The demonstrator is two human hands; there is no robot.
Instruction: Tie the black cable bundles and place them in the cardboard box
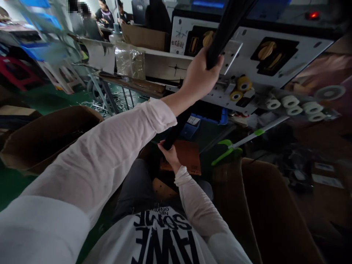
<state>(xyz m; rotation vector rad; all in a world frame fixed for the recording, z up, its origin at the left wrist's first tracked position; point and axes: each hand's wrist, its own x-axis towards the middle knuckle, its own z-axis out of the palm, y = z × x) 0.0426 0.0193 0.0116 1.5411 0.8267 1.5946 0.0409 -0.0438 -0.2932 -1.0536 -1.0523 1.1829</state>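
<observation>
Your left hand (199,79) is wrapped round the long black tube (177,130) at 12 o'clock, your right hand (169,154) closed near its lower end; a loose swing could strike the white machine panel (286,47) at 1 o'clock.

black rod (229,24) cut off, labels (327,180) too small

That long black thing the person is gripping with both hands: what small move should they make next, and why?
Probably tilt the top of the long black shaft slightly away from the white machine panel. The left hand grips it high and the right hand low, so both can steer it, and its upper end rises in front of the panel, near the yellow rollers.
</observation>
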